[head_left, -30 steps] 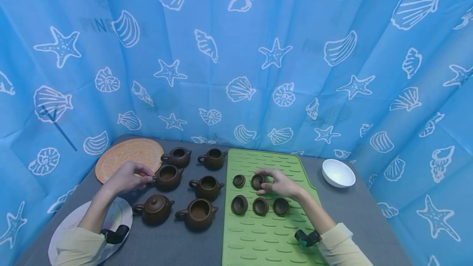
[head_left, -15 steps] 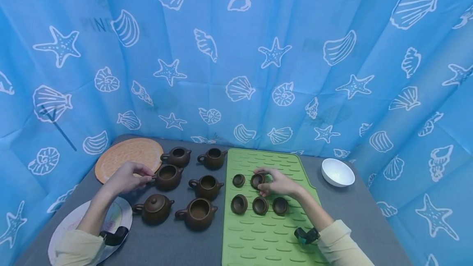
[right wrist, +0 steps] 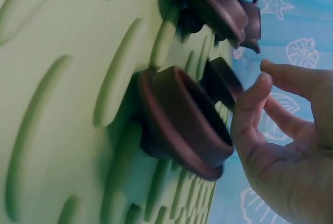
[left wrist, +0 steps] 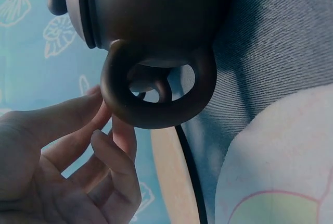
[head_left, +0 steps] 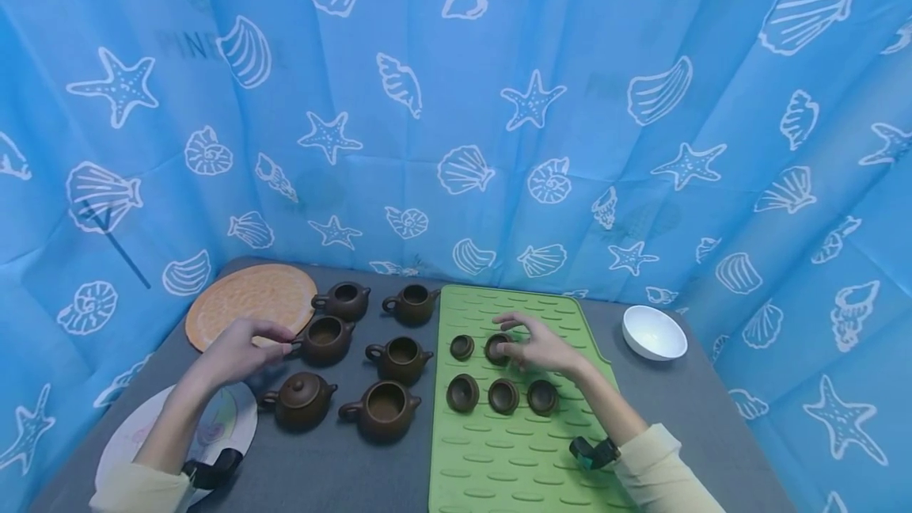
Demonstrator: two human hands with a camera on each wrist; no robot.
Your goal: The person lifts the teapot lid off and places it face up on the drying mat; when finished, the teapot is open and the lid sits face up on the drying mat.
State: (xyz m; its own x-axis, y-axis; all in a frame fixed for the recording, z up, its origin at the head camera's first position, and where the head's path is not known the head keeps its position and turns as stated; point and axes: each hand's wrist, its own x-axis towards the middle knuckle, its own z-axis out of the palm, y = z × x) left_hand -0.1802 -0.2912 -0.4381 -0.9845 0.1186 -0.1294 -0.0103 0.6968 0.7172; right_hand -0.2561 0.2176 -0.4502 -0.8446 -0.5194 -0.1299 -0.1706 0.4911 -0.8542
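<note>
Brown clay teapots stand in two columns on the grey table. My left hand [head_left: 245, 348] is at the handle of a lidless teapot [head_left: 324, 341]. In the left wrist view, the handle of the nearer lidded teapot [left wrist: 158, 117] hides the left fingertips, so I cannot tell whether they grip. Several teapot lids lie upside down on a green mat [head_left: 484, 450]. My right hand [head_left: 537, 348] is over the back right teapot lid [head_left: 493, 351], index finger raised and thumb overlapping the lid's edge. Thumb and fingertips [right wrist: 264, 75] stand beside that lid in the right wrist view, pinching nothing.
A lidded teapot [head_left: 299, 402] stands near my left forearm, and lidless ones [head_left: 385, 412] are to its right. A round wooden board [head_left: 249, 299] is at the back left, a patterned plate [head_left: 238, 418] under my left forearm. At the right stands a white bowl [head_left: 654, 333].
My right fingers have spread and the index has lifted off the teapot lid, which stays on the mat. My left hand has drawn back slightly to the left; the teapot has not moved.
</note>
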